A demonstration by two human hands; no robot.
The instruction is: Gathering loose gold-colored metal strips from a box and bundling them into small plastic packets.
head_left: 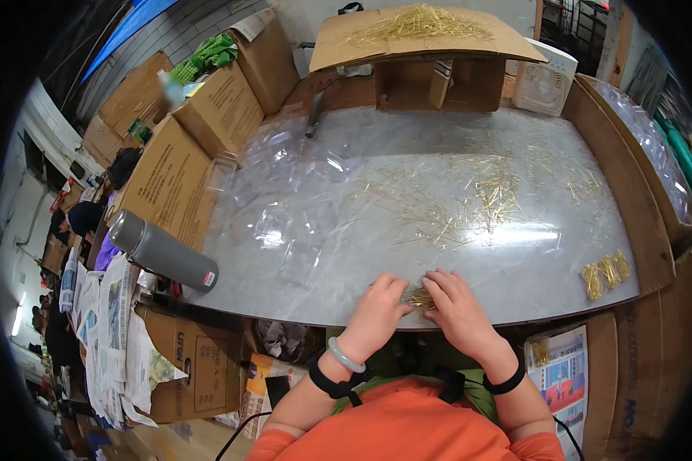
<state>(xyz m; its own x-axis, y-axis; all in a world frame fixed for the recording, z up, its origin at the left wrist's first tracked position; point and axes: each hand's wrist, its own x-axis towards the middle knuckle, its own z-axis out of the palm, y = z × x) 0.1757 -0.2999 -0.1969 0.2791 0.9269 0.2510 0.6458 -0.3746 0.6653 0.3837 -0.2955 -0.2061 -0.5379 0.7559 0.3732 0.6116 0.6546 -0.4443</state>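
Note:
At the front edge of the grey table [338, 296], my left hand [380, 303] and my right hand [457, 309] close in from both sides on a small bunch of thin gold wire hooks [419, 298]. Fingers of both hands press against the bunch, and its ends are partly hidden by them. Beyond my hands, loose gold wire hooks [496, 196] lie scattered over the middle and right of the tabletop. Several gathered bundles of the same gold wire [609, 270] rest near the right front corner.
Clear plastic boxes [273, 223] cover the table's left part. A grey flask [165, 252] leans at the left edge. At the back, a cardboard shelf [438, 81] bears a gold wire heap [419, 24], beside a white fan [544, 81]. Cardboard walls [165, 180] border the left.

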